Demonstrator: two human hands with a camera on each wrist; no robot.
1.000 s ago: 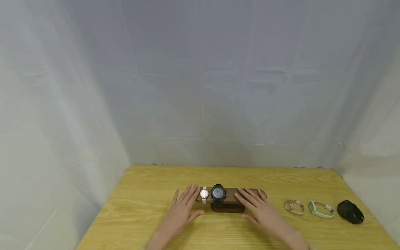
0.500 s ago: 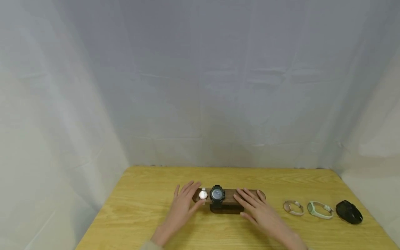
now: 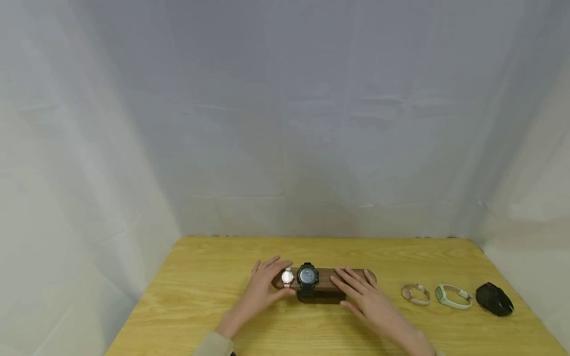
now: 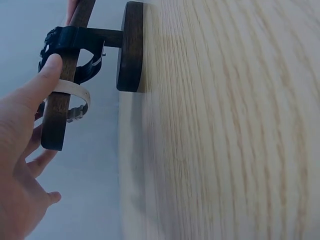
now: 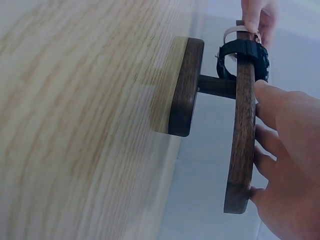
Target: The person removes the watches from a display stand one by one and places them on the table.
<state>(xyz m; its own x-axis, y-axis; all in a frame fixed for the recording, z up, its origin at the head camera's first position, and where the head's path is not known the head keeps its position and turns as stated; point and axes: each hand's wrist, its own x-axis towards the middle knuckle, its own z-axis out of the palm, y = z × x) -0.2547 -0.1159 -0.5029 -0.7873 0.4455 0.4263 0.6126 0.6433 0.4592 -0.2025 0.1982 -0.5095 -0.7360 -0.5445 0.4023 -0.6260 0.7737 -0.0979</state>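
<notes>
A dark wooden T-shaped watch stand [image 3: 324, 280] stands on the table. Round its bar sit a black digital watch [image 3: 308, 276] and, toward the left end, a small wristwatch [image 3: 287, 278] with a pale strap. My left hand [image 3: 260, 289] pinches the small wristwatch, thumb on the near side and fingers on the far side. The left wrist view has the thumb right at the pale strap [image 4: 72, 88], whose buckle hangs beneath the bar. Straight fingers of my right hand [image 3: 367, 297] rest on the right part of the bar.
To the right on the wooden table [image 3: 200, 316] lie a pinkish watch [image 3: 416, 293], a pale green watch [image 3: 453, 296] and a black, rounded object [image 3: 494, 299]. White cloth [image 3: 285, 148] hangs behind and at both sides.
My left hand has gone from lying flat on the bar's left end to pinching the small wristwatch, its thumb swinging up to the near side. The right hand stays on the bar.
</notes>
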